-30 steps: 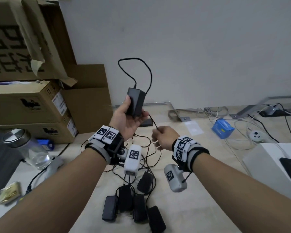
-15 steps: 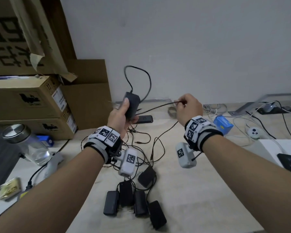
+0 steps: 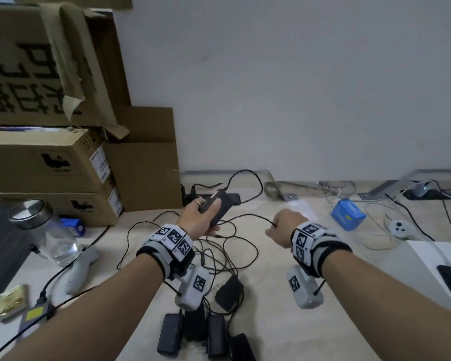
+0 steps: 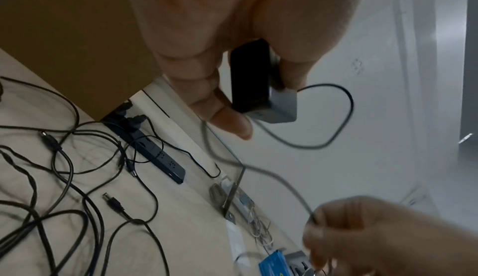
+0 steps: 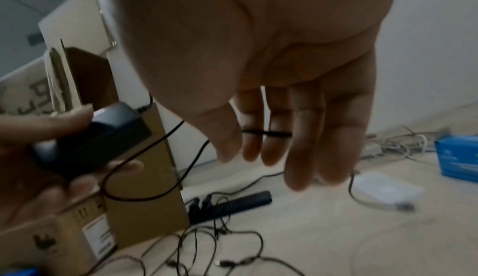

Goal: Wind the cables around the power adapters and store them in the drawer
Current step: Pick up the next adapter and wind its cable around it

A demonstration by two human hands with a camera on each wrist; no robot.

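Note:
My left hand [image 3: 206, 211] grips a black power adapter [image 3: 220, 205] above the back of the table, tilted nearly flat with its metal prongs toward the left. Its thin black cable [image 3: 248, 175] loops out behind the adapter and runs back to my right hand [image 3: 279, 227], which pinches it a short way to the right. The left wrist view shows the adapter [image 4: 252, 80] between thumb and fingers. In the right wrist view the cable [image 5: 266, 133] crosses my fingers. Several more black adapters [image 3: 193, 329] lie near me under a tangle of cables [image 3: 219, 254]. No drawer is in view.
Stacked cardboard boxes [image 3: 50, 162] fill the back left. In front of them stand a glass jar with a metal lid [image 3: 42, 230] and a white controller [image 3: 81, 267]. A black power strip [image 4: 155, 153] lies by the wall. A blue box [image 3: 348, 213] and a white slab [image 3: 440, 261] sit right.
My right hand swung up and right with the cable, then came back down toward me. My left hand lowered the adapter and tilted it flat, so the cable loop now sits lower.

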